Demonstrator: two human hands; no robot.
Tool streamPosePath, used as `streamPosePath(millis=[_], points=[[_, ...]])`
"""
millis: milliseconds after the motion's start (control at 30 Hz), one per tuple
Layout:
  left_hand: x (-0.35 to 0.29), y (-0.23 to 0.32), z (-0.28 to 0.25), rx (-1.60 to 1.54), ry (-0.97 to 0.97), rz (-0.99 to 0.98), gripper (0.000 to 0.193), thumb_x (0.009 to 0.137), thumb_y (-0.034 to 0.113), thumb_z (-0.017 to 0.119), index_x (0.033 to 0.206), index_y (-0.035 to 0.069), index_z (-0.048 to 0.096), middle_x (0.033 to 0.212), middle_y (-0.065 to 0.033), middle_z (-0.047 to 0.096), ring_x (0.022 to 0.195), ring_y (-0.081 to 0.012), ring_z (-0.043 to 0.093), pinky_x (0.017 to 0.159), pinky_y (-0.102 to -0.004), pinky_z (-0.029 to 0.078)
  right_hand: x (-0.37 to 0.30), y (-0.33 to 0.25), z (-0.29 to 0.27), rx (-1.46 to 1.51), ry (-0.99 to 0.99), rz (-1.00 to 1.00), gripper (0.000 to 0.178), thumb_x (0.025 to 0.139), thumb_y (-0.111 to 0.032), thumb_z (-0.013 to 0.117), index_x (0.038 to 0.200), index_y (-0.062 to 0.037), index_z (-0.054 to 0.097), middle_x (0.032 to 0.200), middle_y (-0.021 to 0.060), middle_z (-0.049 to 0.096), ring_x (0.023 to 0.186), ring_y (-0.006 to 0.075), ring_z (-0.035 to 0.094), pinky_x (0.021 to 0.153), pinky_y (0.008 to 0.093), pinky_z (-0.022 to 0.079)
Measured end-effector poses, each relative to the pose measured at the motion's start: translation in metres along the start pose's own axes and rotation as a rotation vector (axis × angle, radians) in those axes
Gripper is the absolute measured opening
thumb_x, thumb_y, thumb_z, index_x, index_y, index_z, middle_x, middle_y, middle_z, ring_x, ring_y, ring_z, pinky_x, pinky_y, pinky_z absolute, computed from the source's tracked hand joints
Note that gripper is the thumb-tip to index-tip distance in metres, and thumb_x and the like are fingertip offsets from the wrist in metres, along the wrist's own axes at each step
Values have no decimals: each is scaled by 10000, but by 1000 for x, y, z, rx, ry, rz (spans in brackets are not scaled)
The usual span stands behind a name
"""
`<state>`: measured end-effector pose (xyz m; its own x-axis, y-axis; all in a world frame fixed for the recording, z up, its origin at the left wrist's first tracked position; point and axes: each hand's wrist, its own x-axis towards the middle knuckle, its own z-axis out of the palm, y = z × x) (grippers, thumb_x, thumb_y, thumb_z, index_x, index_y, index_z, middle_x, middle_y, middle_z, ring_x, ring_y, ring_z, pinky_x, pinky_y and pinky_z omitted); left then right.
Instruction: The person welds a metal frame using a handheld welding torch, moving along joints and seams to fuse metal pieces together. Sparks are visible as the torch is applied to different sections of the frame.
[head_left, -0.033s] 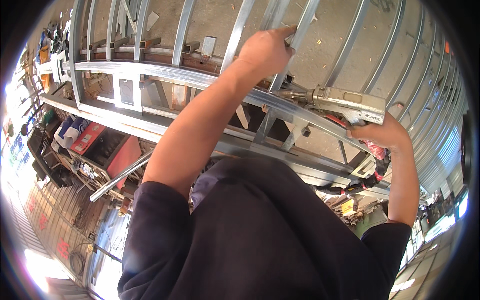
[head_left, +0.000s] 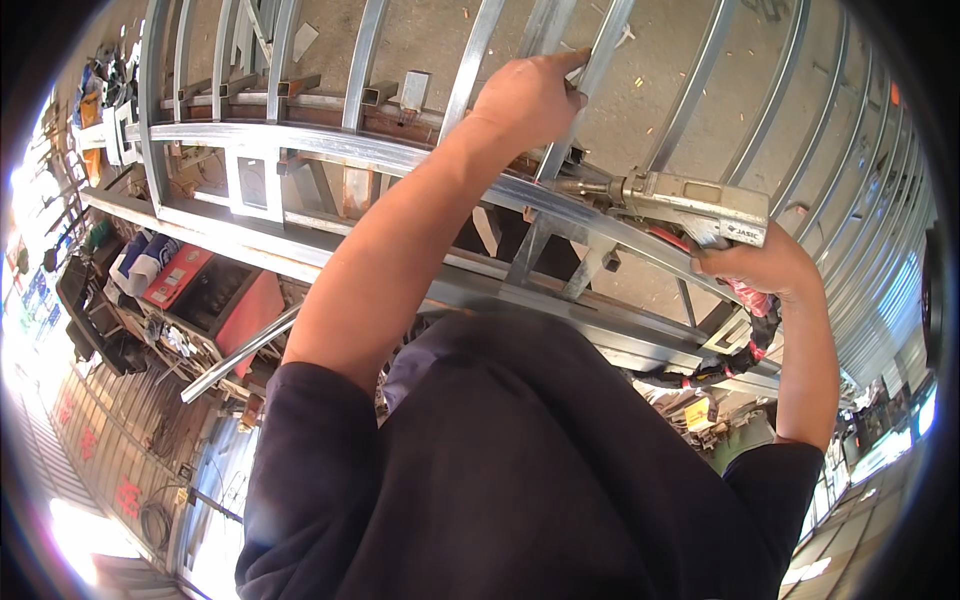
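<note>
My right hand (head_left: 765, 265) is wrapped round the handle of a pale metal welding gun (head_left: 695, 200). The gun lies nearly level, and its nozzle points left at a joint between a crossbar and the long silver rail (head_left: 400, 155). Black wrapped cable (head_left: 735, 368) with red bands hangs below the grip. Farther up and left, my left hand (head_left: 530, 98) grips a slim metal crossbar (head_left: 603, 60) above that joint. Its index finger and thumb reach the bar; the other fingers are mostly hidden. The nozzle's tip sits close to the rail, and I cannot tell whether it touches.
Several parallel metal bars (head_left: 690, 90) run away from the rail over the concrete floor (head_left: 650, 60). Square tube ends (head_left: 375, 95) rest along a rusty support at left. A red machine (head_left: 215, 300) stands lower left. A loose silver tube (head_left: 240, 355) juts out near my left elbow.
My left hand and the bar have shifted very slightly left in view. Both hands keep their hold.
</note>
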<state>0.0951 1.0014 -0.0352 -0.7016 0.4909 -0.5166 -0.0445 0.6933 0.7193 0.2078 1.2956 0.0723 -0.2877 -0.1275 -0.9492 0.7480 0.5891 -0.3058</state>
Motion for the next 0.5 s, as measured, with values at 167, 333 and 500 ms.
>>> streamPosePath(millis=[167, 333, 500], points=[[3, -7, 2, -8, 14, 1, 625, 914, 233, 686, 1518, 129, 570, 1090, -113, 793, 744, -230, 710, 758, -363, 588, 0, -11, 0, -13, -52, -9, 691, 759, -249, 863, 1375, -37, 632, 1144, 79, 728, 1014, 187, 662, 935, 324, 539], [1, 2, -2, -34, -17, -71, 611, 899, 232, 679, 1501, 173, 587, 1067, -137, 788, 1028, -351, 732, 967, -433, 566, 2, -7, -2, -43, -63, -19, 695, 770, -243, 854, 1392, -35, 624, 1193, 91, 723, 1075, 198, 655, 973, 327, 523], [8, -10, 2, -106, -55, -110, 616, 907, 212, 691, 1512, 187, 579, 1097, -112, 790, 1009, -309, 748, 929, -406, 584, 2, -7, -2, -47, -65, -31, 706, 775, -254, 854, 1402, -29, 620, 1256, 112, 710, 1149, 220, 642, 1030, 337, 496]])
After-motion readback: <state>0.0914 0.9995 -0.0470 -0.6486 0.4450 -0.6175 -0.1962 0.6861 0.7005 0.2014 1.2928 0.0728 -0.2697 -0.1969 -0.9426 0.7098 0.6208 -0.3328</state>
